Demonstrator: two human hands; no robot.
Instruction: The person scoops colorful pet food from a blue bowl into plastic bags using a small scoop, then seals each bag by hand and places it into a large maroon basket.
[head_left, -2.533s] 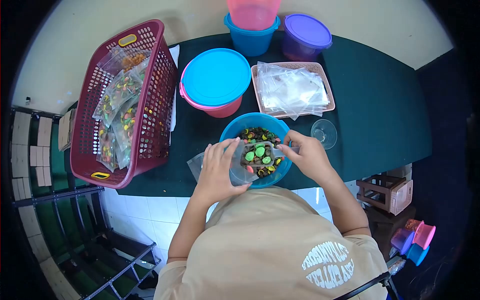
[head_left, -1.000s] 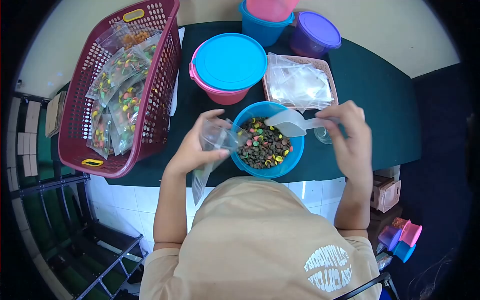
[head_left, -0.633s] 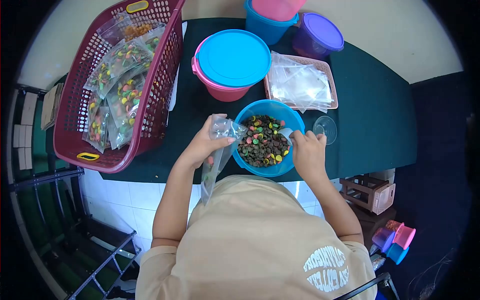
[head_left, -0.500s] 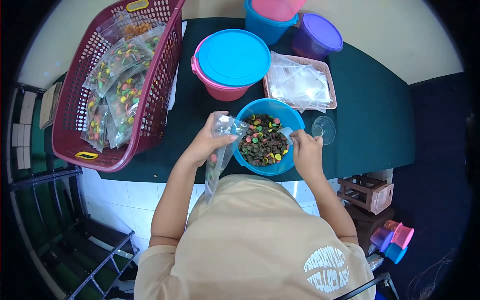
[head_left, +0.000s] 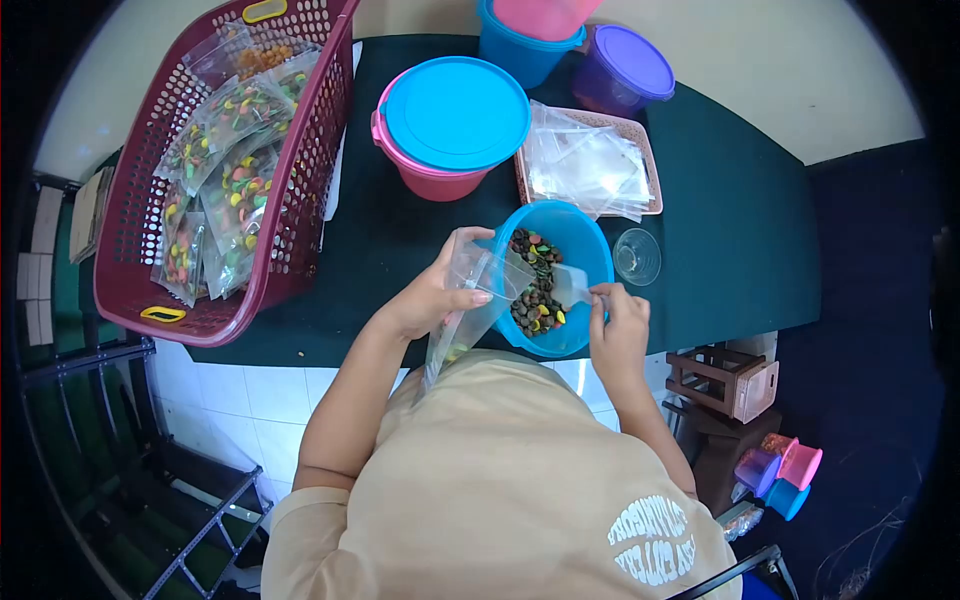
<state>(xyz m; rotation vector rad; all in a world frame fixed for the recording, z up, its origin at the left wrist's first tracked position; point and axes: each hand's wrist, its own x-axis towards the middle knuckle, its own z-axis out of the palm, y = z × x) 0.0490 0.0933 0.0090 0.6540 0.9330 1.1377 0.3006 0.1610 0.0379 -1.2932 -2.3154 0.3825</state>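
A clear plastic bag [head_left: 468,322] hangs from my left hand [head_left: 430,298], pinched between thumb and fingers with its open mouth over the left rim of a blue bowl [head_left: 592,238]. A few coloured pieces show low in the bag. My right hand [head_left: 622,328] is closed on the handle of a translucent whitish scoop [head_left: 570,284], whose head is inside the bowl, just over the contents. Dark brown chip-shaped pieces [head_left: 532,300], mixed with some yellow, green and pink ones, lie in the bowl.
A maroon basket [head_left: 275,265] of filled bags stands left. Behind the bowl are a blue-lidded pink tub [head_left: 455,115], a blue tub [head_left: 525,60], a purple tub [head_left: 630,68] and a tray [head_left: 652,170] of clear bags. A clear cup [head_left: 637,256] sits to the right.
The bowl has shifted right and looks more tilted. My left hand and the bag moved right, over its rim. The scoop shows more above the pieces, slightly further left.
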